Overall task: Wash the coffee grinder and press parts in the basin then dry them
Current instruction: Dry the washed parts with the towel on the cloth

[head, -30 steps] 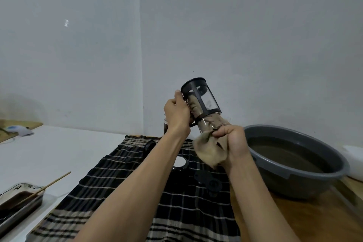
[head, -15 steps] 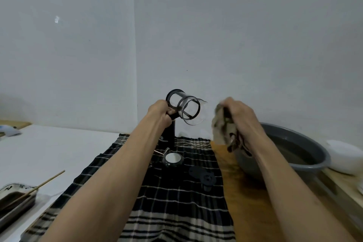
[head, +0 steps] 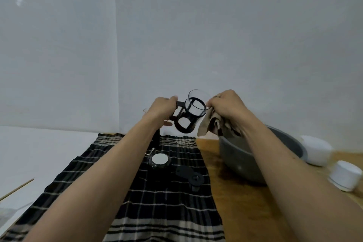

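My left hand grips the black handle of the glass press carafe, held up in the air and tilted on its side with its mouth toward the wall. Right beside its glass rim, my right hand holds a crumpled beige cloth, which hangs down over the near edge of the grey basin. Below on the black plaid towel lie a round lid with a white centre and a flat black part. A dark upright cylinder stands behind my left forearm, mostly hidden.
Two white containers sit on the wooden top to the right of the basin. A thin wooden stick pokes in at the left edge over the white surface. The wall corner stands close behind.
The cloth came out of the carafe and my right hand swung away toward the basin, then returned to the carafe's rim. The left hand turned the carafe onto its side.
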A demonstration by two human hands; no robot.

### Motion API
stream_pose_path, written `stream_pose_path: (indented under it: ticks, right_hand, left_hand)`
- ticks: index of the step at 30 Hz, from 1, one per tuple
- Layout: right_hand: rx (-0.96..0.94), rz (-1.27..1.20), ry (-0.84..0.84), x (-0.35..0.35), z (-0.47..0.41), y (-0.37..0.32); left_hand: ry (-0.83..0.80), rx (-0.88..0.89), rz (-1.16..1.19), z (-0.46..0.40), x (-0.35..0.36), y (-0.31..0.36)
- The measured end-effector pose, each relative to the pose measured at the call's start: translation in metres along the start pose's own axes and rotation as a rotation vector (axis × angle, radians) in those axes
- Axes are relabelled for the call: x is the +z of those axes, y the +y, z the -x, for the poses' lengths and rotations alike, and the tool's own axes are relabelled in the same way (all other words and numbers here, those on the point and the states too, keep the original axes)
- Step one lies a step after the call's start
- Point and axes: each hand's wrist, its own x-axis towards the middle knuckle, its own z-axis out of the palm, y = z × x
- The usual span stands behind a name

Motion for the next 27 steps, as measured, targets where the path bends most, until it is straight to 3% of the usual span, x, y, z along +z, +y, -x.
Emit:
stream_pose_path:
  ticks: [5,17,24,27]
  right_hand:
    - [0.119,-0.016,-0.046,0.010,-0.036,-0.001]
    - [0.243,0.198,-0.282,0.085,-0.097,0.058]
    - [0.241,0.213,-0.324,0.102,-0.108,0.075]
    - [0.254,0.224,-0.361,0.091,-0.106,0.072]
  left_hand:
    - [-0.025,0.100,-0.125,-0.020,0.005,-0.007]
    - [-0.230,-0.141,-0.213,-0.097,0.043,-0.073]
    - [-0.210,-0.206,-0.217,-0.101,0.043,-0.081]
    - [-0.166,-0.114,-0.359,-0.098,0.034,-0.082]
